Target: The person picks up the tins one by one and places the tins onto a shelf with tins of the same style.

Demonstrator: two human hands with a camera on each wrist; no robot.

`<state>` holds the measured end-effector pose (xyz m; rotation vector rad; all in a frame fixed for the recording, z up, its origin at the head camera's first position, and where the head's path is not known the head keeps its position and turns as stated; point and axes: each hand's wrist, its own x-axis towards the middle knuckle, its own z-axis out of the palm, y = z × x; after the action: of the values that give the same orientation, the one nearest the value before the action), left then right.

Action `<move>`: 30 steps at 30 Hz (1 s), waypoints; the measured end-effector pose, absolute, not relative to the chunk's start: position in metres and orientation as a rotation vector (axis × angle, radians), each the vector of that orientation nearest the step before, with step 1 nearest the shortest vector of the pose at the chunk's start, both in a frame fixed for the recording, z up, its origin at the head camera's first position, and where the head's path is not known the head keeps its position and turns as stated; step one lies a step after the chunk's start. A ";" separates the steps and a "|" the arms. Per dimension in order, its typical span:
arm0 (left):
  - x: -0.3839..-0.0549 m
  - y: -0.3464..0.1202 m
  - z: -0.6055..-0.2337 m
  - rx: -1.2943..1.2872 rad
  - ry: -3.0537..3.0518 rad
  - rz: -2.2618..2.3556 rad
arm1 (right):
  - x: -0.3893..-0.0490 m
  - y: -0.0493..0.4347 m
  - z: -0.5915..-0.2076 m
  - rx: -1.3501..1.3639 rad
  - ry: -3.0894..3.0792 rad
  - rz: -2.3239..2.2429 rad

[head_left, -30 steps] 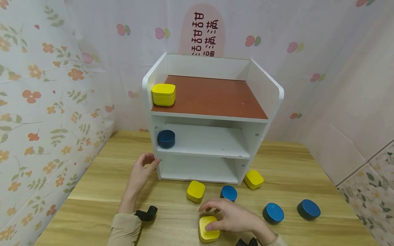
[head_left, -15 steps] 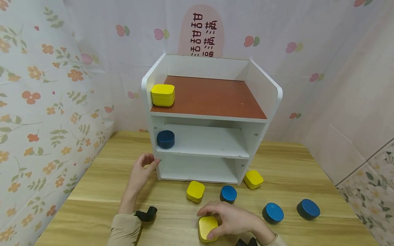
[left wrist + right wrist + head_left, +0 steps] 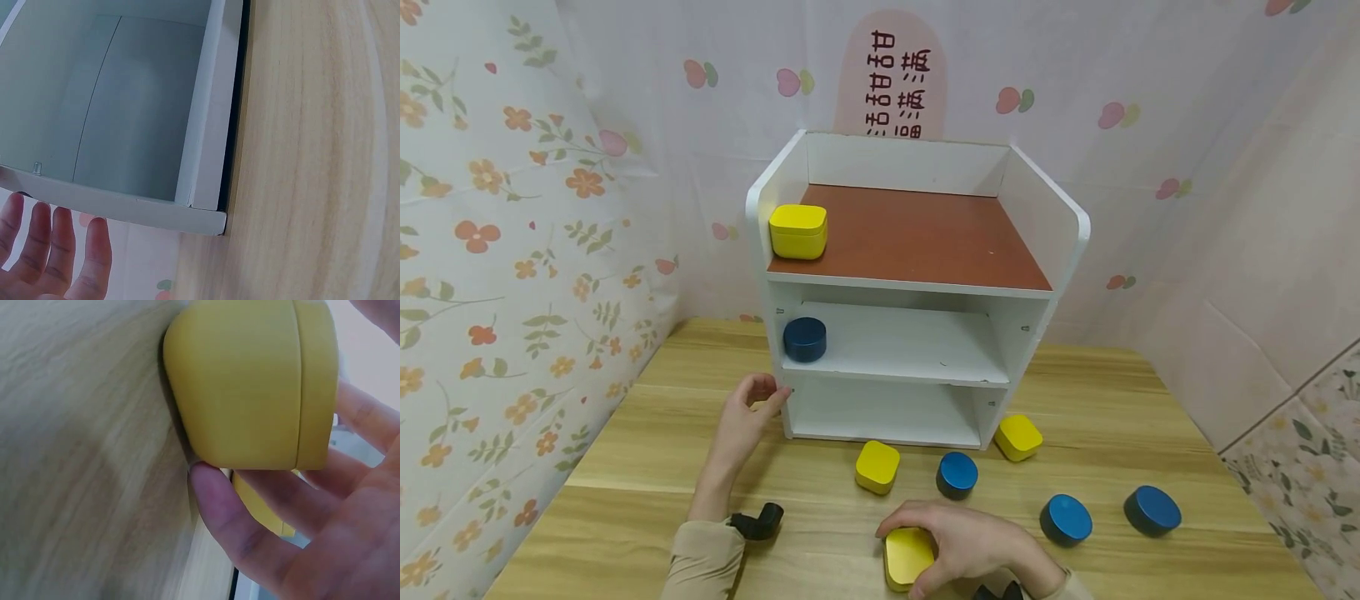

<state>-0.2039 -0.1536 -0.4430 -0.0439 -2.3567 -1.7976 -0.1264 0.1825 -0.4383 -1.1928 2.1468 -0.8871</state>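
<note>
In the head view my right hand [image 3: 958,537] curls over a yellow rounded-square lidded box [image 3: 908,557] at the front of the table, fingers on its far side and thumb at its near right corner. The right wrist view shows the lid seam of this yellow box [image 3: 250,387] and a fingertip low at its side by the wood. My left hand [image 3: 745,425] rests its fingertips at the left side panel of the white shelf unit [image 3: 880,377]. Loosely bent fingers [image 3: 97,250] of that hand lie along the outside of the panel edge in the left wrist view.
Another yellow box [image 3: 798,232] sits on the brown top, and a dark blue round tin [image 3: 805,339] on the middle shelf. Two more yellow boxes [image 3: 877,467] and three blue tins [image 3: 957,475] are spread over the wooden table [image 3: 632,467]. Printed cloth [image 3: 700,167] hangs behind.
My right hand has lowered around the yellow box; its thumb has moved from over the lid to the near right corner. The left hand stays at the panel.
</note>
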 end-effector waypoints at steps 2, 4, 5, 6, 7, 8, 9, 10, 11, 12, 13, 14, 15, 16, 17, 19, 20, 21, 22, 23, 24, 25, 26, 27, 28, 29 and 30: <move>-0.204 -0.153 -0.443 -0.045 -2.356 -1.798 | -0.127 0.183 -0.439 -1.199 2.145 -0.876; -0.204 -0.153 -0.443 -0.041 -2.353 -1.805 | -0.127 0.183 -0.440 -1.207 2.143 -0.865; -0.203 -0.153 -0.443 -0.042 -2.351 -1.808 | -0.127 0.184 -0.441 -1.211 2.142 -0.859; -0.203 -0.153 -0.444 -0.043 -2.348 -1.811 | -0.128 0.184 -0.441 -1.217 2.141 -0.853; -0.203 -0.153 -0.444 -0.042 -2.346 -1.813 | -0.128 0.184 -0.441 -1.223 2.138 -0.854; -0.202 -0.153 -0.444 -0.043 -2.345 -1.814 | -0.128 0.184 -0.442 -1.225 2.132 -0.859; -0.202 -0.153 -0.444 -0.042 -2.343 -1.817 | -0.128 0.184 -0.442 -1.222 2.125 -0.868; -0.202 -0.153 -0.444 -0.044 -2.342 -1.816 | -0.128 0.184 -0.443 -1.218 2.117 -0.878; -0.202 -0.153 -0.444 -0.045 -2.340 -1.816 | -0.128 0.184 -0.443 -1.213 2.111 -0.887; -0.202 -0.153 -0.445 -0.044 -2.338 -1.817 | -0.128 0.184 -0.443 -1.209 2.106 -0.895; -0.202 -0.153 -0.445 -0.044 -2.339 -1.818 | -0.128 0.184 -0.443 -1.200 2.101 -0.905; -0.202 -0.153 -0.445 -0.043 -2.339 -1.819 | -0.128 0.185 -0.443 -1.189 2.098 -0.909; -0.202 -0.153 -0.445 -0.041 -2.339 -1.821 | -0.128 0.185 -0.443 -1.179 2.097 -0.913; -0.201 -0.153 -0.445 -0.039 -2.339 -1.823 | -0.128 0.185 -0.443 -1.172 2.096 -0.916; -0.201 -0.153 -0.445 -0.038 -2.338 -1.826 | -0.128 0.185 -0.443 -1.167 2.098 -0.916; -0.201 -0.153 -0.445 -0.038 -2.338 -1.829 | -0.127 0.185 -0.444 -1.157 2.097 -0.922; -0.201 -0.153 -0.445 -0.040 -2.337 -1.831 | -0.127 0.185 -0.444 -1.153 2.098 -0.925; -0.201 -0.153 -0.444 -0.042 -2.338 -1.831 | -0.127 0.185 -0.444 -1.149 2.100 -0.927; -0.201 -0.153 -0.444 -0.046 -2.337 -1.832 | -0.127 0.185 -0.444 -1.146 2.102 -0.929; -0.201 -0.153 -0.444 -0.049 -2.334 -1.834 | -0.127 0.185 -0.444 -1.143 2.104 -0.929; -0.201 -0.153 -0.444 -0.052 -2.331 -1.835 | -0.127 0.185 -0.444 -1.141 2.107 -0.930; -0.201 -0.153 -0.444 -0.053 -2.329 -1.836 | -0.127 0.185 -0.444 -1.141 2.109 -0.929; -0.201 -0.153 -0.444 -0.050 -2.328 -1.838 | -0.128 0.184 -0.445 -1.143 2.109 -0.929; -0.201 -0.152 -0.444 -0.048 -2.325 -1.839 | -0.128 0.185 -0.445 -1.144 2.110 -0.929; -0.202 -0.152 -0.444 -0.045 -2.320 -1.842 | -0.129 0.185 -0.445 -1.152 2.117 -0.926; -0.202 -0.151 -0.443 -0.044 -2.314 -1.846 | -0.129 0.185 -0.444 -1.162 2.124 -0.922; -0.202 -0.151 -0.443 -0.042 -2.311 -1.847 | -0.130 0.185 -0.444 -1.173 2.132 -0.915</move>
<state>-0.2022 -0.1508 -0.4432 -0.0422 -2.3107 -1.8471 -0.1301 0.1854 -0.4437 -1.1727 2.1319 -0.9153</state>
